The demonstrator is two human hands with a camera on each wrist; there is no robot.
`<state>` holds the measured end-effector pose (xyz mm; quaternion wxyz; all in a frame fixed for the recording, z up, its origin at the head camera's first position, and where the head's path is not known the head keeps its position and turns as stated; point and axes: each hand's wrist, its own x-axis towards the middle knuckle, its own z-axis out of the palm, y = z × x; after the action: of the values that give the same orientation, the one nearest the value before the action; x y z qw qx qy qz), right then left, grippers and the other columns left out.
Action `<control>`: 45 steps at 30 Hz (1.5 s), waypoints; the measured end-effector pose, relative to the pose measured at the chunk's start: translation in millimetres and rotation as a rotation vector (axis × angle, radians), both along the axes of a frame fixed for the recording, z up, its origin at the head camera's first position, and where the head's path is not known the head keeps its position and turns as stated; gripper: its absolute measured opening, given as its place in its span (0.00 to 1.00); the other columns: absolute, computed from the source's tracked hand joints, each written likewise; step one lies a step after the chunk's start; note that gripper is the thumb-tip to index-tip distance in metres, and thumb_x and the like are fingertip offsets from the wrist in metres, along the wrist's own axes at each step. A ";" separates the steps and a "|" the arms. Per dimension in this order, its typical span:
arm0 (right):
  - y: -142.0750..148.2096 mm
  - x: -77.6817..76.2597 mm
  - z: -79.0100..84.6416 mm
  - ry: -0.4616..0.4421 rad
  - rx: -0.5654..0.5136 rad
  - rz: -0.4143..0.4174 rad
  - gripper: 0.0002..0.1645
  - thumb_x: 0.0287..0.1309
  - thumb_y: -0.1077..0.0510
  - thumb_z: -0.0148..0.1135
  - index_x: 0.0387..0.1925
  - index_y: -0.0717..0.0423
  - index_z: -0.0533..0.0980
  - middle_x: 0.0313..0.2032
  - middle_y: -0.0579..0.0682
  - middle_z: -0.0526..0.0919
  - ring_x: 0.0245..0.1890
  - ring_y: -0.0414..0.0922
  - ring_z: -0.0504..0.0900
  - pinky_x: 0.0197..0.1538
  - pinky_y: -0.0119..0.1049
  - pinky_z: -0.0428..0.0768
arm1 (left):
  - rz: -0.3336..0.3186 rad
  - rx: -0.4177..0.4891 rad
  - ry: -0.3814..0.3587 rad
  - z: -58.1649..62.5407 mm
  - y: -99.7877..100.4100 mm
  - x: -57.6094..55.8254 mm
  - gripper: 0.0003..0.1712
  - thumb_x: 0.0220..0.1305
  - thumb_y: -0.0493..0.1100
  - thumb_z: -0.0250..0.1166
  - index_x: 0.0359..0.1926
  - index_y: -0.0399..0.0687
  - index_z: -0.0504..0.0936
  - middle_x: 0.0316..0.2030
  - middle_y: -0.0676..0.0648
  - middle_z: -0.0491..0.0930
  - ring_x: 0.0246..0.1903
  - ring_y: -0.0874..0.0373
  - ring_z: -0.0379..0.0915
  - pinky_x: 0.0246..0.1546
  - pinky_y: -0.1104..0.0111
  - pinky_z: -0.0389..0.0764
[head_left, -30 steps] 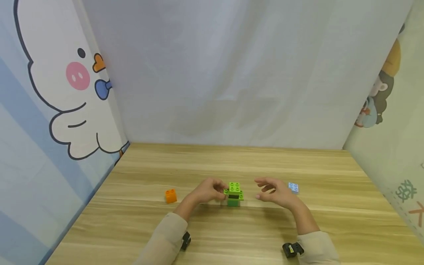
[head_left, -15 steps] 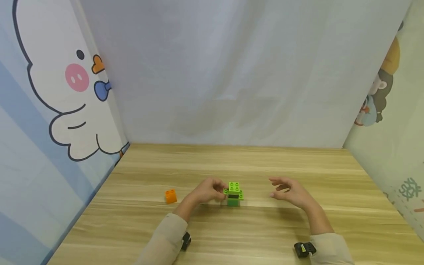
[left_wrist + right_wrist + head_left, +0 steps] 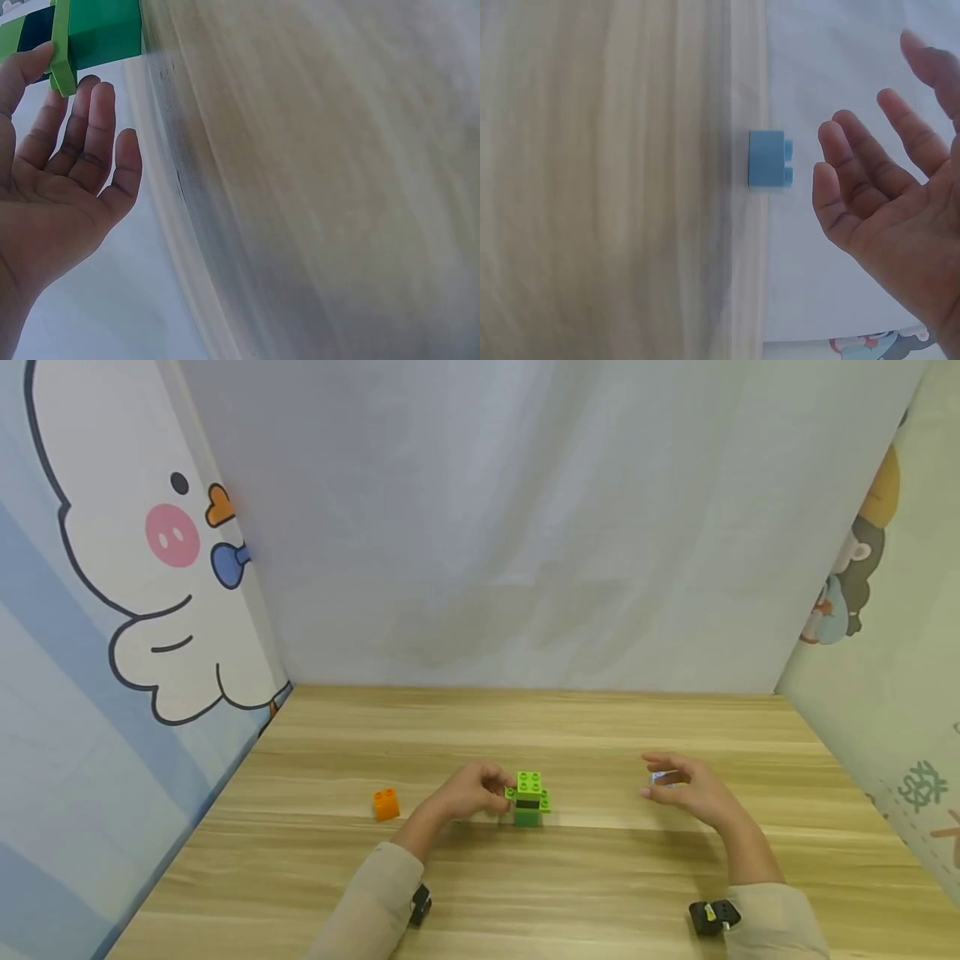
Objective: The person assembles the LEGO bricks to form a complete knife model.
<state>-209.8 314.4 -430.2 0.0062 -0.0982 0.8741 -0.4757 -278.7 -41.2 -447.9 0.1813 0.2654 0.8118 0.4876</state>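
Observation:
A small stack of building bricks point(image 3: 528, 785) stands upright on the table: dark green at the base, a lime plate jutting out on both sides, a black layer, and a lime brick on top. With thumb and fingertips my left hand point(image 3: 471, 791) pinches the left end of that lime plate point(image 3: 63, 56). Over at the right, my right hand point(image 3: 696, 793) holds nothing, thumb and fingers apart. It hovers over a light blue brick point(image 3: 767, 159), whose studs face up. In the head view the fingers partly cover this brick.
An orange brick point(image 3: 386, 805) sits on the wooden table point(image 3: 585, 893) left of my left hand. A pale curtain point(image 3: 480, 568) hangs behind the table's far edge, and printed cloth panels flank it on the left and right.
My right hand has moved right, away from the stack to above the light blue brick, with its fingers parted. My left hand and the stack have stayed in place.

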 end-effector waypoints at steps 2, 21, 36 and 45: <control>4.1 -0.3 -0.4 -0.005 0.002 -0.011 0.36 0.55 0.54 0.65 0.62 0.64 0.64 0.55 0.67 0.69 0.50 0.59 0.71 0.44 0.50 0.75 | -0.002 0.002 -0.001 -0.5 0.0 0.1 0.17 0.52 0.33 0.68 0.45 0.36 0.80 0.31 0.50 0.78 0.32 0.58 0.73 0.33 0.67 0.76; 38.0 -6.6 -15.5 -0.047 -0.009 -0.098 0.34 0.57 0.58 0.63 0.62 0.69 0.63 0.55 0.71 0.68 0.50 0.63 0.71 0.45 0.48 0.75 | 0.007 -0.005 0.004 -1.0 0.7 1.1 0.18 0.51 0.34 0.69 0.45 0.36 0.80 0.31 0.50 0.78 0.33 0.58 0.73 0.33 0.67 0.76; 47.5 -16.5 -24.7 -0.130 0.026 -0.091 0.37 0.54 0.57 0.66 0.59 0.73 0.64 0.49 0.67 0.75 0.48 0.58 0.74 0.48 0.46 0.73 | 0.004 -0.013 0.003 0.6 0.3 -0.9 0.17 0.51 0.34 0.69 0.44 0.37 0.81 0.34 0.50 0.78 0.35 0.57 0.73 0.35 0.66 0.76; 42.0 -19.9 -24.5 -0.156 0.073 -0.115 0.34 0.48 0.62 0.69 0.55 0.74 0.68 0.43 0.62 0.76 0.43 0.54 0.73 0.41 0.38 0.73 | -0.003 -0.017 0.008 1.7 0.2 -1.6 0.15 0.51 0.34 0.69 0.43 0.39 0.81 0.33 0.51 0.78 0.34 0.58 0.72 0.35 0.66 0.76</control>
<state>-229.7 356.4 -454.7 0.0507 -0.0104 0.8919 -0.4492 -280.4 -41.1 -446.2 0.1813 0.2671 0.8162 0.4792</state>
